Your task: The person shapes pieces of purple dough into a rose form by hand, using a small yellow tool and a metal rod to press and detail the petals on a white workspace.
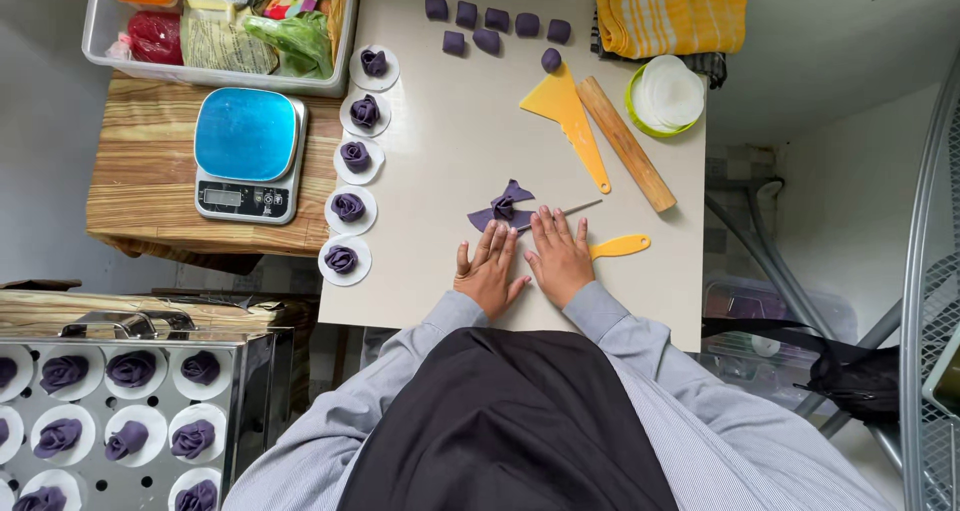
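A piece of purple dough (503, 208), pinched in the middle with flaps spread to both sides, lies on the white work board (440, 131). My left hand (489, 268) and my right hand (560, 256) rest flat on the board just below it, fingers apart, fingertips touching or nearly touching the dough's near edge. A knife with a yellow handle (618, 246) lies partly under my right hand. Neither hand grips anything.
Several purple dough roses on white paper rounds (358, 157) line the board's left edge. Purple dough chunks (495, 23), a yellow scraper (568, 113), a rolling pin (625, 143), a green bowl of papers (668, 95), a scale (248, 153), and a steamer tray of roses (120, 411) surround it.
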